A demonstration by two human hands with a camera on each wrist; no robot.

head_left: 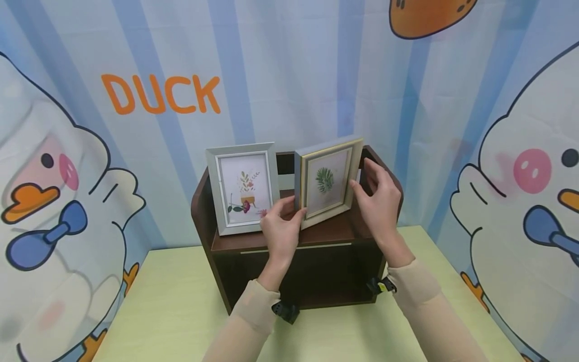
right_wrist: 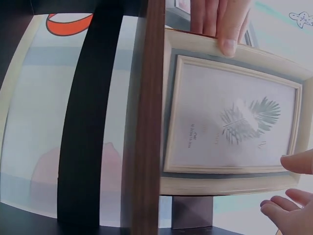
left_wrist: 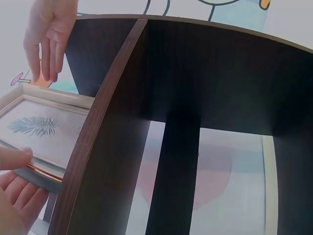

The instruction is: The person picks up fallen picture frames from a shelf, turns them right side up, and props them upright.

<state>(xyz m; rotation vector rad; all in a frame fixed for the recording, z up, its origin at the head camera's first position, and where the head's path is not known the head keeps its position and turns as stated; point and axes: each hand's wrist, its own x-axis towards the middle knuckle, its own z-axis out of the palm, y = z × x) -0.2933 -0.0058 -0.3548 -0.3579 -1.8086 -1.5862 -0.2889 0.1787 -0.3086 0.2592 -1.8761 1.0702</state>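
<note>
Both hands are working at the leaf picture frame [head_left: 329, 182], which is standing upright, turned a little to one side, on the top board of the dark wooden shelf unit [head_left: 334, 231]. The left hand [head_left: 281, 229] is gripping the frame at its lower left corner, thumb lying across the front edge and the other fingers curling behind it; the left wrist view is showing the thumb [left_wrist: 14, 157] pressing on the frame's rim with the fingers underneath. The right hand [head_left: 379, 198] is sitting at the frame's right edge, fingers loosely extended and close to the rim; from the head view I cannot tell whether they are touching it, and in the right wrist view the fingertips [right_wrist: 298, 164] are hovering just beside the frame's edge, apart from it. So the frame is lying between the two hands, held on one side only.

Just beside it on the same board, to the left, the flower picture frame [head_left: 243, 187] is standing upright, facing forward, with nobody touching it. The shelf unit is resting on the pale green counter [head_left: 181, 311], in front of a duck-printed backdrop [head_left: 90, 151].
</note>
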